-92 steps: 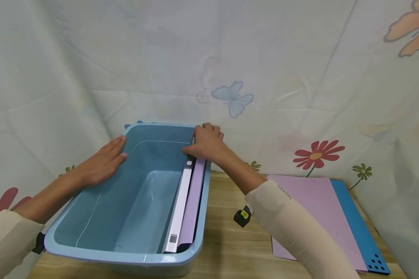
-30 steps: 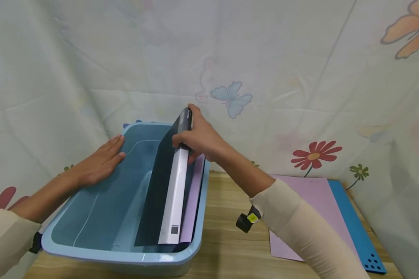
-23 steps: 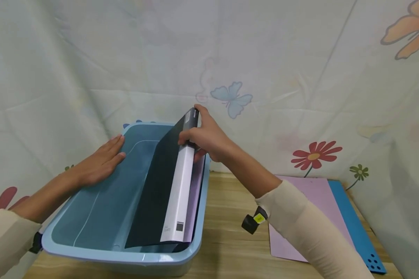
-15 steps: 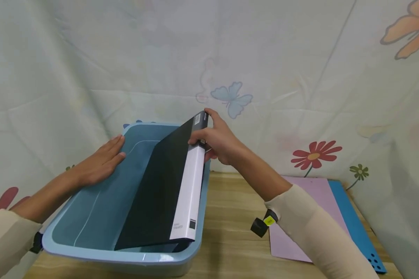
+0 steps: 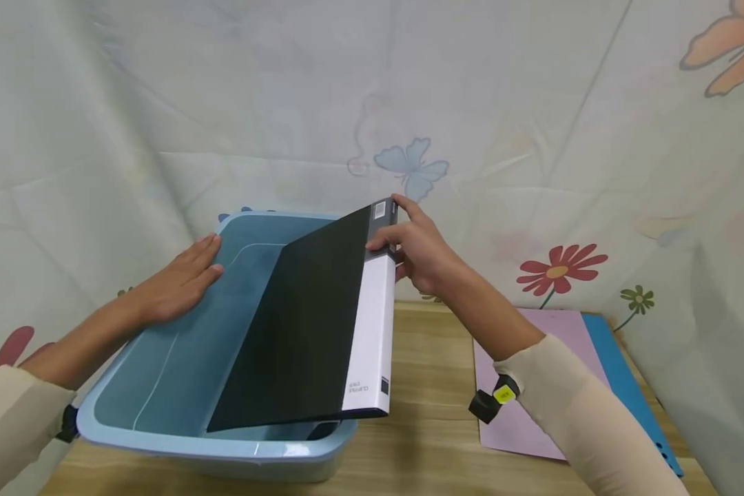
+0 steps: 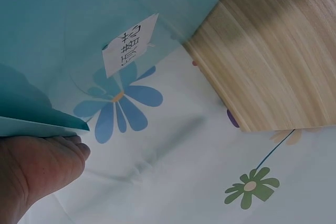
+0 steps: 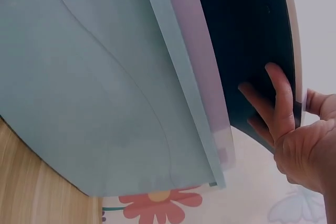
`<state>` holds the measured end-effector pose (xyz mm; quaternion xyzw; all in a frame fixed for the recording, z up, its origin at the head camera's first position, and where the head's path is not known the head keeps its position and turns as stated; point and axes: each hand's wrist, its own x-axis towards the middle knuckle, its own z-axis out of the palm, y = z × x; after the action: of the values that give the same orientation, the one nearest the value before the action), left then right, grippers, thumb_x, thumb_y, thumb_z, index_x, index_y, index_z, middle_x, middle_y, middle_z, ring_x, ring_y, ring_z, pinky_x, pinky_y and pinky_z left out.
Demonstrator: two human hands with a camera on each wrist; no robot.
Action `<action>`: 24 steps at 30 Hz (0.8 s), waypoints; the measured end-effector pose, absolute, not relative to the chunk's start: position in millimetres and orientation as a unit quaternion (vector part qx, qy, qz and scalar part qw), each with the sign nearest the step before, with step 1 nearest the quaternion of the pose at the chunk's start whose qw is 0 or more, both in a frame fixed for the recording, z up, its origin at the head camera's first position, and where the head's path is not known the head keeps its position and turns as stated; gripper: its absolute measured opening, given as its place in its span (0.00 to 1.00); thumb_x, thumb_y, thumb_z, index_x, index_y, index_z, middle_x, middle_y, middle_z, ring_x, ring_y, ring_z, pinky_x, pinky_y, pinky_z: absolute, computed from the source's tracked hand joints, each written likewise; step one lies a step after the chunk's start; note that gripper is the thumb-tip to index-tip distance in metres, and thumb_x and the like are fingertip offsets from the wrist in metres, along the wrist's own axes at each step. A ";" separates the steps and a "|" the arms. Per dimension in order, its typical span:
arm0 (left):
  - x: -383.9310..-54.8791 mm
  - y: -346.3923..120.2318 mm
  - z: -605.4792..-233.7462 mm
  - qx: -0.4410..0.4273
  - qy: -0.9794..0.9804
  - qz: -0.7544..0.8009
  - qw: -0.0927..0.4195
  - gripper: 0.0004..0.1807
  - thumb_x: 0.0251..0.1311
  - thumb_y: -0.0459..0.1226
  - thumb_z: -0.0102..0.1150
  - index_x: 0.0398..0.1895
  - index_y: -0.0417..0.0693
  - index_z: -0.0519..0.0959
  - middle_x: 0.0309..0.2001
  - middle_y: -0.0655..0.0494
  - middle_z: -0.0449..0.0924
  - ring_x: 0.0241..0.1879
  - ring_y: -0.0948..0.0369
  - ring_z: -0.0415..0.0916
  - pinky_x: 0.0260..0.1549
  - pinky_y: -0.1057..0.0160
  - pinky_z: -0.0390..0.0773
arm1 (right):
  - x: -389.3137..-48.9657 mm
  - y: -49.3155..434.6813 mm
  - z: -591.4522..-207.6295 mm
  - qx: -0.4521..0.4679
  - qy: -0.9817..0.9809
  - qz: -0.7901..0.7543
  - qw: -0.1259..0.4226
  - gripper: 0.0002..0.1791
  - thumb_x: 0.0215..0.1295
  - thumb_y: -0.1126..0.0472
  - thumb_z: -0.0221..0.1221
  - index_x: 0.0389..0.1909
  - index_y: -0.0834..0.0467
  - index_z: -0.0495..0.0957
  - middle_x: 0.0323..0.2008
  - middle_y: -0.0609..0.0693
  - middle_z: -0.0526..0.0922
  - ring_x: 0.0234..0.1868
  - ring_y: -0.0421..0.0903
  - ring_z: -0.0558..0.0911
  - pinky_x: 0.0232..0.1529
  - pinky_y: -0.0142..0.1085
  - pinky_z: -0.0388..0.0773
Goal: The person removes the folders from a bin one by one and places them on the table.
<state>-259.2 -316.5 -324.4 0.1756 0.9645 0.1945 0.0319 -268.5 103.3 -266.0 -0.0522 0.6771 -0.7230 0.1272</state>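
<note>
My right hand (image 5: 424, 251) grips a black file folder (image 5: 297, 324) by the upper part of its white-and-grey spine. The thumb lies on the cover side, and the right wrist view shows several fingers (image 7: 283, 98) against the dark back. Tilted, the folder leans over the right side of a blue plastic bin (image 5: 211, 444), its spine beyond the rim and its left part still within the opening. Palm down and fingers extended, my left hand (image 5: 176, 282) rests on the bin's left rim. A purple folder (image 7: 197, 40) stands along the bin's right wall, hidden in the head view.
On the wooden table (image 5: 434, 344) to the right lie a pink-purple sheet or folder (image 5: 514, 427) and a blue strip beside it (image 5: 626, 386). A flowered curtain (image 5: 502, 103) hangs close behind. The bin's outer wall bears a white handwritten label (image 6: 131, 45).
The right hand has lifted the black folder from its upright place beside the purple one, tilted it and carried it rightward past the rim. The left hand has stayed on the bin.
</note>
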 end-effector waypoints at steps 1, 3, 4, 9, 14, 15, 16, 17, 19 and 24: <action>-259.0 -316.4 -324.6 0.175 0.965 0.193 0.031 0.41 0.94 0.48 0.31 0.92 0.32 0.32 0.92 0.28 0.29 0.91 0.27 0.26 0.85 0.19 0.36 | -268.9 105.8 -266.5 -0.051 0.674 -0.726 0.128 0.59 0.67 0.70 0.62 0.93 0.36 0.46 0.76 0.68 0.73 0.38 0.55 0.92 0.23 0.40 0.87; -258.5 -316.2 -325.1 0.174 0.965 0.192 0.031 0.41 0.94 0.48 0.31 0.92 0.32 0.33 0.92 0.28 0.28 0.91 0.27 0.26 0.85 0.19 0.36 | -269.0 111.0 -267.2 -0.049 0.668 -0.731 0.130 0.59 0.68 0.70 0.61 0.93 0.34 0.46 0.77 0.68 0.72 0.40 0.55 0.92 0.24 0.40 0.88; -258.2 -316.0 -325.3 0.173 0.965 0.193 0.031 0.41 0.94 0.48 0.31 0.92 0.32 0.33 0.92 0.28 0.28 0.91 0.27 0.26 0.85 0.19 0.36 | -268.9 113.6 -267.7 -0.049 0.665 -0.733 0.132 0.58 0.69 0.71 0.60 0.93 0.34 0.46 0.77 0.68 0.71 0.42 0.55 0.92 0.24 0.40 0.89; -256.7 -315.6 -325.6 0.168 0.966 0.192 0.034 0.41 0.94 0.49 0.31 0.92 0.32 0.33 0.92 0.28 0.29 0.91 0.26 0.26 0.85 0.18 0.36 | -268.1 126.1 -271.8 -0.048 0.655 -0.742 0.133 0.57 0.71 0.72 0.57 0.93 0.32 0.46 0.77 0.67 0.71 0.44 0.52 0.92 0.26 0.40 0.90; -256.7 -316.0 -326.0 0.169 0.966 0.194 0.038 0.41 0.94 0.48 0.31 0.92 0.32 0.33 0.92 0.28 0.29 0.91 0.27 0.26 0.85 0.19 0.36 | -268.0 138.7 -277.4 -0.058 0.649 -0.746 0.134 0.57 0.72 0.73 0.56 0.94 0.34 0.45 0.73 0.65 0.73 0.42 0.50 0.93 0.31 0.40 0.92; -256.7 -315.9 -326.0 0.170 0.965 0.195 0.038 0.41 0.94 0.48 0.31 0.92 0.32 0.33 0.92 0.28 0.29 0.91 0.28 0.26 0.85 0.19 0.36 | -268.4 141.2 -278.6 -0.060 0.646 -0.749 0.136 0.56 0.73 0.73 0.55 0.94 0.34 0.45 0.72 0.64 0.73 0.43 0.49 0.93 0.33 0.39 0.93; -256.6 -315.8 -326.2 0.171 0.965 0.197 0.038 0.41 0.94 0.48 0.31 0.92 0.32 0.33 0.92 0.28 0.29 0.91 0.28 0.26 0.85 0.19 0.36 | -268.9 144.1 -279.9 -0.062 0.644 -0.750 0.138 0.56 0.73 0.73 0.55 0.94 0.35 0.45 0.72 0.64 0.73 0.43 0.48 0.93 0.36 0.39 0.93; -256.4 -315.5 -326.3 0.171 0.964 0.198 0.038 0.41 0.94 0.48 0.31 0.92 0.32 0.33 0.92 0.28 0.28 0.92 0.28 0.25 0.85 0.19 0.36 | -269.2 147.0 -281.2 -0.063 0.640 -0.753 0.140 0.55 0.74 0.74 0.54 0.94 0.35 0.45 0.73 0.63 0.72 0.44 0.47 0.93 0.38 0.39 0.94; -255.8 -313.9 -326.6 0.168 0.965 0.197 0.038 0.41 0.94 0.49 0.31 0.92 0.33 0.33 0.92 0.29 0.28 0.92 0.28 0.26 0.85 0.18 0.37 | -269.8 153.3 -284.0 -0.064 0.632 -0.758 0.145 0.54 0.76 0.73 0.53 0.94 0.35 0.45 0.77 0.62 0.70 0.47 0.46 0.92 0.43 0.39 0.94; -254.4 -309.6 -326.8 0.163 0.967 0.192 0.036 0.42 0.93 0.51 0.31 0.93 0.36 0.32 0.93 0.32 0.27 0.92 0.28 0.26 0.84 0.17 0.37 | -270.8 169.8 -290.9 -0.071 0.608 -0.775 0.153 0.52 0.79 0.74 0.48 0.94 0.37 0.42 0.82 0.61 0.64 0.55 0.45 0.90 0.51 0.38 0.94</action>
<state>-254.4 -309.6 -326.8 0.1625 0.9671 0.1925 0.0364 -270.8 169.8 -290.9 -0.0714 0.6083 -0.7755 0.1531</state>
